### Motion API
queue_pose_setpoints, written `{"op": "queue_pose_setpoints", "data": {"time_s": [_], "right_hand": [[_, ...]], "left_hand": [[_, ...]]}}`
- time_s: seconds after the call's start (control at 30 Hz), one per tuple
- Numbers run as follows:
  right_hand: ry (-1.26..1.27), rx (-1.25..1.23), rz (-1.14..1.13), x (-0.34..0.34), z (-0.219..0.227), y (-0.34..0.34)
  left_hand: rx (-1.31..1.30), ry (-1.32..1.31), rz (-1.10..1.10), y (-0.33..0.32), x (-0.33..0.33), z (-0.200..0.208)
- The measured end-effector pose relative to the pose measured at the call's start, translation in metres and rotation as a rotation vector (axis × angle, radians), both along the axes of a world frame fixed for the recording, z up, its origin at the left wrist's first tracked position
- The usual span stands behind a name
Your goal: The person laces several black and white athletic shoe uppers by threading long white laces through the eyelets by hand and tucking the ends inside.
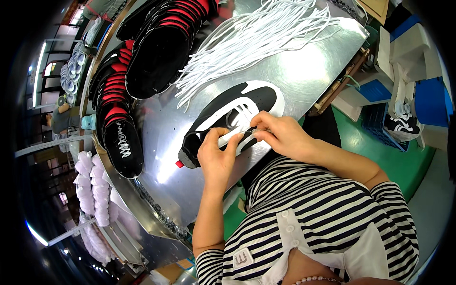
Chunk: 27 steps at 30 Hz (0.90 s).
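A black and white shoe upper [219,110] lies slantwise on the metal table, with a small red tab at its heel end. White lace strands cross its middle opening. My left hand [218,154] rests over the near side of the upper, thumb and fingers closed on its white eyelet edge. Close beside it, my right hand [285,135] pinches what looks like the end of a white shoelace, and its fingertips almost meet those of my left hand. The fingers partly hide the lace tip and the eyelets there.
A spread bundle of white shoelaces [256,42] lies beyond the upper. Nested stacks of black and red shoe uppers [159,57] stand on the left. At the right are a blue crate [380,126] and cardboard boxes [413,45]. White shoe parts [90,183] are piled farther left.
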State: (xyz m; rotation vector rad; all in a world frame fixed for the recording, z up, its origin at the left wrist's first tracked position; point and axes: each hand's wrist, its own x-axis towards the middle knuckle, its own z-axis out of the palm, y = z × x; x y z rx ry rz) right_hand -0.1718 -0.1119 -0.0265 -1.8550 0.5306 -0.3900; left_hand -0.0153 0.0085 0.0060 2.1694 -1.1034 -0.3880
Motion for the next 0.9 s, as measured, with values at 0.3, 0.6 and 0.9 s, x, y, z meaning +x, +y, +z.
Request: {"op": "queue_pose_setpoints", "data": {"time_s": [0.3,0.6,0.9], "right_hand": [[0.115,0.045,-0.036,0.030,-0.007,0.008],[-0.066,-0.168,0.173,0.019,0.045,-0.023],[0.133,-0.403,0.290,0.043,0.031,-0.017]], "left_hand": [[-0.146,-0.150,-0.265,0.000,-0.001,-0.014],[-0.245,-0.435,-0.273,0.013,-0.007,-0.018],[-0.339,-0.540,-0.332,0.026,-0.006,-0.020]]}}
